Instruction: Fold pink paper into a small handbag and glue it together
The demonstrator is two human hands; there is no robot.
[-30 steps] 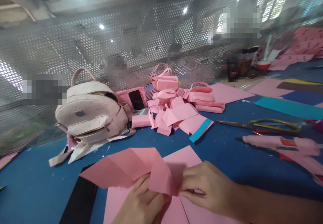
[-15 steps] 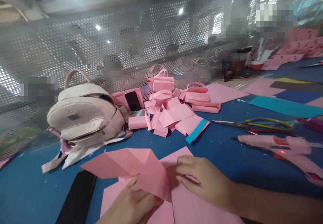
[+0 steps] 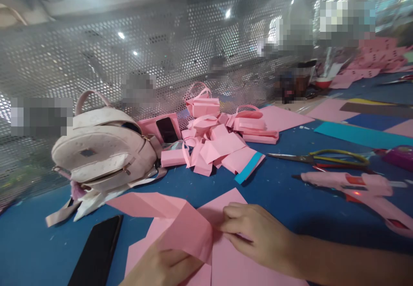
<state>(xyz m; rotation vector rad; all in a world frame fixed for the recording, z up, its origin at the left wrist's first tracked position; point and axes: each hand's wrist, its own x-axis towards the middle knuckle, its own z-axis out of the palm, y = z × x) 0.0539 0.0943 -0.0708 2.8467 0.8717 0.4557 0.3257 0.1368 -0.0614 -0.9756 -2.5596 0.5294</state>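
A creased sheet of pink paper (image 3: 185, 230) stands partly raised over larger flat pink paper (image 3: 248, 264) at the front of the table. My left hand (image 3: 167, 262) is closed on the creased sheet from the near side, its fingertips hidden under a raised flap. One pointed flap (image 3: 138, 204) sticks out to the left. My right hand (image 3: 258, 236) has its fingers curled together in a pinch at the right edge of the creased sheet, against the flat paper. Its fingertips are partly hidden.
A black phone (image 3: 97, 251) lies left of the paper, with a pale backpack (image 3: 106, 152) behind it. Several pink paper pieces (image 3: 222, 144) are heaped at centre. Scissors (image 3: 338, 158) and a pink glue gun (image 3: 351, 183) lie right. A perforated metal screen (image 3: 180, 49) stands behind.
The raised part of the creased sheet has folded over further toward me, covering more of my left fingers. My right hand stays at the sheet's edge. The view has shifted slightly.
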